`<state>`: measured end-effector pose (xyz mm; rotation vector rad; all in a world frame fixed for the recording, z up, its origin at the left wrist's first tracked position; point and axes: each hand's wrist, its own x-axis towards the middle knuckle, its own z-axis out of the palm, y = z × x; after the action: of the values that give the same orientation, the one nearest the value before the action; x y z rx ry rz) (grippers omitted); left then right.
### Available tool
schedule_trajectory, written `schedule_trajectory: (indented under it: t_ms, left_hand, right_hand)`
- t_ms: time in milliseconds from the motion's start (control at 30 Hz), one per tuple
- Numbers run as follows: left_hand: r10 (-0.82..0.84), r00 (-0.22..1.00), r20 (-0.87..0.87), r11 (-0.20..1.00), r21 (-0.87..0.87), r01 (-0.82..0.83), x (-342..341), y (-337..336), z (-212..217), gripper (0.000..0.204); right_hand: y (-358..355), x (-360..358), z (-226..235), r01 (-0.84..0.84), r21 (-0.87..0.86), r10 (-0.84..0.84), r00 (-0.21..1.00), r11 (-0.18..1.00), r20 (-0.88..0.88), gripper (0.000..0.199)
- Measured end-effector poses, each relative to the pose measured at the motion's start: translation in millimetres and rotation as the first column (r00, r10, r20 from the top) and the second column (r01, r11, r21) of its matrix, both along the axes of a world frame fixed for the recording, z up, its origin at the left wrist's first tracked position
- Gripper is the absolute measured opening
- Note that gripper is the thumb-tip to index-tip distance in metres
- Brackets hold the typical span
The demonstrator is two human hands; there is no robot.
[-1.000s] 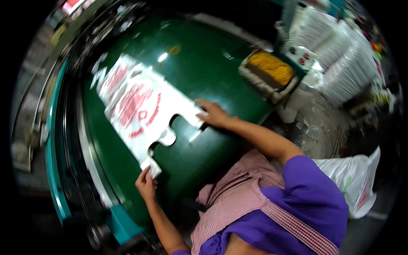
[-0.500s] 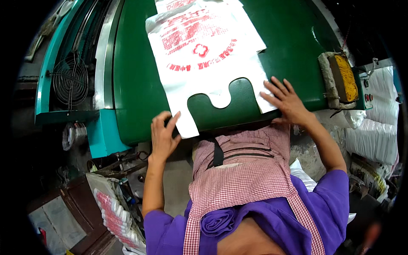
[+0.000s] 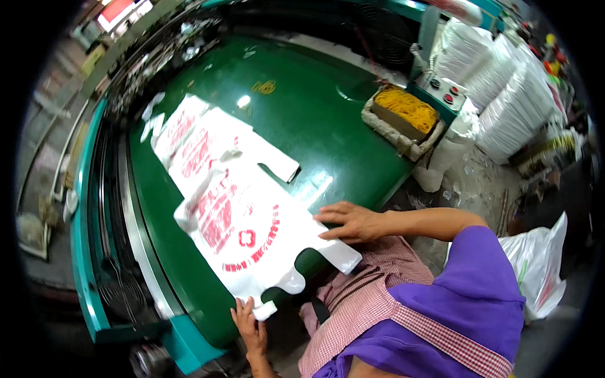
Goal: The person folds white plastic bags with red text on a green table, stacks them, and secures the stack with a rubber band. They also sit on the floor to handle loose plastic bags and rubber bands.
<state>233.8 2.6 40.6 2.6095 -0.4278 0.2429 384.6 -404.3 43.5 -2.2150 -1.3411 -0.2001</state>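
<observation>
A white plastic vest-style bag (image 3: pixel 236 223) with red print lies on the green belt surface (image 3: pixel 302 120), its two handle loops toward me. My left hand (image 3: pixel 250 327) is at the end of the left handle, fingers apart and touching it at the edge. Across the right handle's edge, my right hand (image 3: pixel 351 222) rests with its fingers stretched out. Farther back, more bags of the same kind (image 3: pixel 211 142) overlap behind the front one.
Yellow rubber bands fill a worn box (image 3: pixel 406 113) at the right edge, beside a control box with buttons (image 3: pixel 446 94). A few bands (image 3: pixel 263 87) lie on the belt. White sacks (image 3: pixel 510 101) stand at the right. A teal machine frame (image 3: pixel 189 343) runs along the left.
The view has swung, so more bags behind and the rubber band box show. Both hands remain at the front bag's handles.
</observation>
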Motion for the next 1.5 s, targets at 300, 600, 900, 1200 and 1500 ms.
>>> schedule_trajectory:
  t_ms: [300,600,900,1200,1500]
  left_hand:
    - [0.057,0.998,-0.031,0.952,-0.299,-0.064,112,-36,40,0.021]
    - [-0.087,0.953,0.289,0.989,0.14,0.048,112,-51,13,0.06]
    - [-0.137,0.984,0.116,0.985,0.12,0.123,108,-76,3,0.036]
    - [0.198,0.972,0.131,0.98,0.003,-0.2,197,-50,26,0.04]
    - [0.063,0.996,0.061,0.938,0.339,-0.08,161,-71,18,0.049]
  right_hand:
    - [31,33,12,-0.225,0.144,0.264,0.886,0.964,-0.382,0.016]
    - [141,62,9,0.024,-0.209,-0.083,0.957,0.978,-0.28,0.041]
    - [128,102,0,0.142,-0.322,-0.183,0.978,0.936,-0.101,0.059]
    - [131,82,0,0.055,-0.273,-0.04,0.997,0.96,0.06,0.081]
    - [112,21,23,-0.029,0.367,0.193,0.888,0.93,-0.418,0.047]
